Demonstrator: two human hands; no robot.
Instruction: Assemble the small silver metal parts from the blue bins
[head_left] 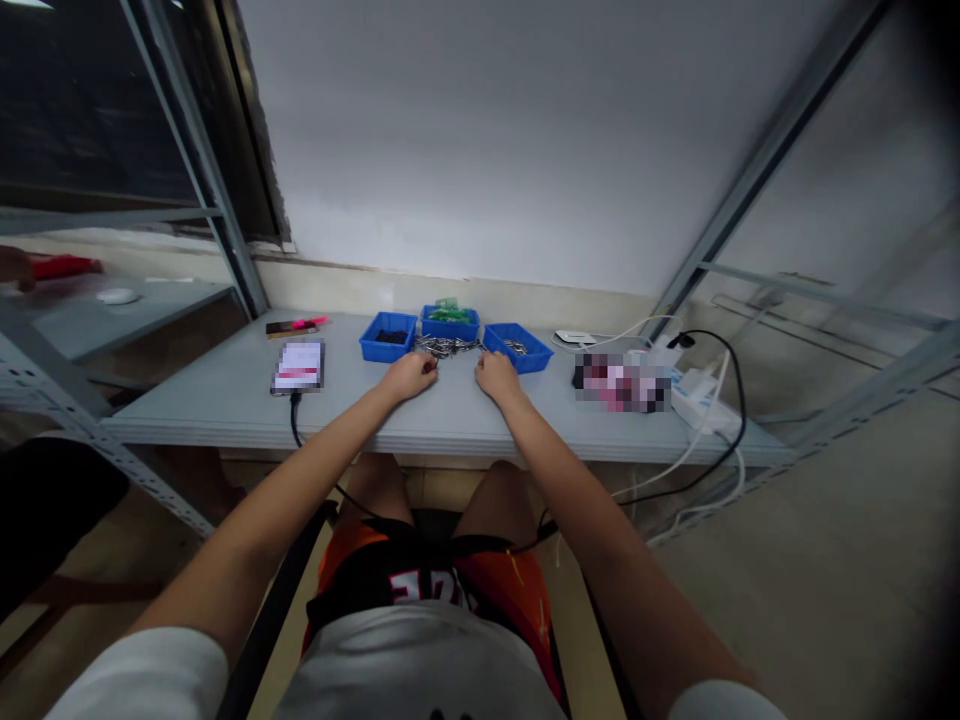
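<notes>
Whether the left hand (411, 374) or right hand (496, 375) grips anything is too small to tell. The metal pieces (448, 347) near them blur together. Pixelation obscures the phone (298, 365) screen.

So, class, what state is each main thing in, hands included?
Left hand: curled, contents unclear
Right hand: curled, contents unclear
Left blue tray: holding dark pieces
Middle blue tray: holding green pieces
Right blue tray: holding metal pieces
Metal pile: loose, outside trays
Phone: screen lit, cable attached
Power strip: plugs inserted
</notes>
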